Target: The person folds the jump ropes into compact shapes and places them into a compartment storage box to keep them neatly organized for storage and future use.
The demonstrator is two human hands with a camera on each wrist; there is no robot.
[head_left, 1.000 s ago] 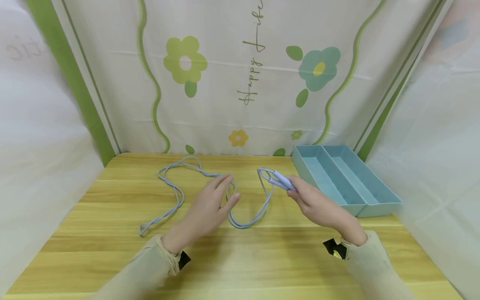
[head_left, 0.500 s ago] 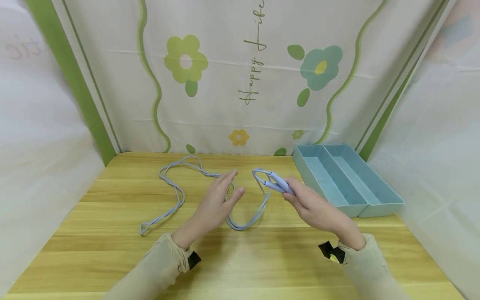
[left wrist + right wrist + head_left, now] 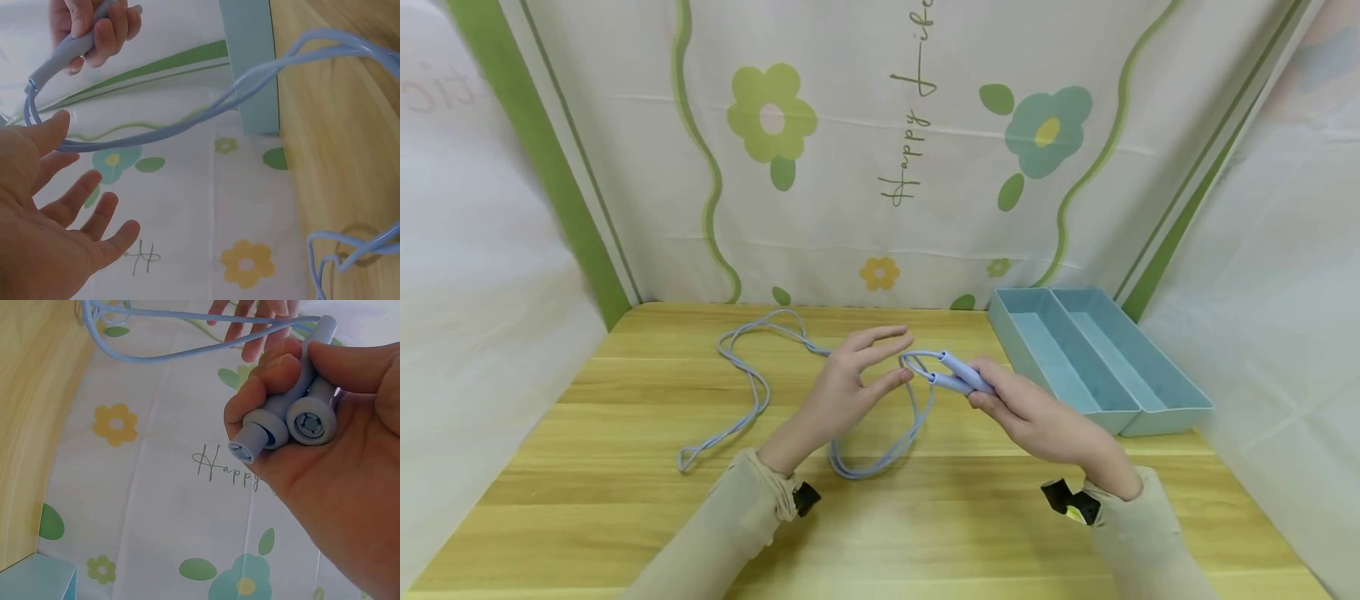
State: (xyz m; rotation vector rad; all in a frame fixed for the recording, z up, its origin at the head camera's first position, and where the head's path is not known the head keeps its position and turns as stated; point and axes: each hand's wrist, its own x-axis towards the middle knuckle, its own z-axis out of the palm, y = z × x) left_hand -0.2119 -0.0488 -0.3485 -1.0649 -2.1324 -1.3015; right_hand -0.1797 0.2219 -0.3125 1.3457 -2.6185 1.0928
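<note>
Just right of centre in the head view: right hand (image 3: 1037,412) wrapped snug round both handles (image 3: 961,375) of a pale blue jump rope (image 3: 752,392), held side by side, round grey end caps poking out the heel of the fist in the right wrist view. Smooth, slim, tube-shaped grips, matte plastic or rubber by the look. Left hand (image 3: 850,387) just beside them, lifted off the wood, fingers spread and mostly straight, gripping nothing, with the cord looping past the fingertips (image 3: 59,125) in the left wrist view; touching or not, can't tell. Thin, glossy, doubled cord sagging from the handles to the table (image 3: 625,500), then snaking off toward the upper left of the tabletop in loose bends. Light, wood-grain surface, plenty of bare room along the bottom edge. Teal two-slot tray (image 3: 1180,410) at the right edge, near the right hand but apart. Floral cloth backdrop (image 3: 880,125) boxing in the back and sides.
</note>
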